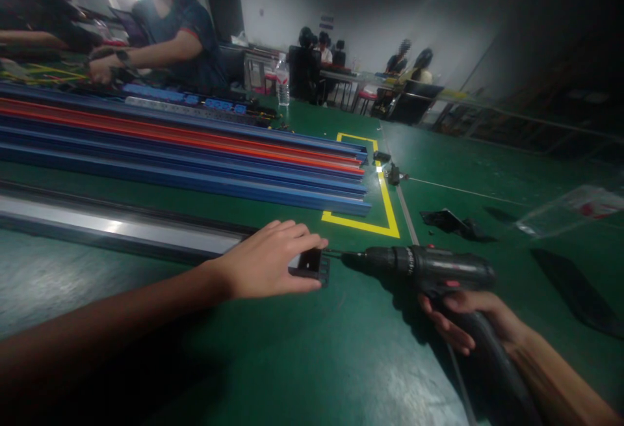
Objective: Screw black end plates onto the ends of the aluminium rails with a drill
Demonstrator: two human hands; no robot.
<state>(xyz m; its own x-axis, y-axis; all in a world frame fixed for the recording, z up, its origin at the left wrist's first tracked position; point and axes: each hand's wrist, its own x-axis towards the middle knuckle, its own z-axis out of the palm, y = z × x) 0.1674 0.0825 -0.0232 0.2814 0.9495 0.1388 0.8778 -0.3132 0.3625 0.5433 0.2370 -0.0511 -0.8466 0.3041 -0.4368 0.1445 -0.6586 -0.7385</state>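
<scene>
A long black and silver rail [121, 226] lies across the green table, its black end piece [324, 270] pointing right. My left hand [273, 258] is wrapped over that end, fingers on its far side and thumb on its near side. On the right my right hand [468, 322] grips a black power drill [443, 270] by its handle. The drill points left, and its thin bit [348, 254] reaches close to the end piece; whether they touch I cannot tell.
Blue rails [195, 177] and red rails [219, 136] lie behind, their ends inside yellow tape [389, 208]. Small black parts [394, 174], a black scrap [446, 220] and a clear bottle [570, 211] lie right. Another bottle [283, 80] stands behind; a person [178, 42] works at back left.
</scene>
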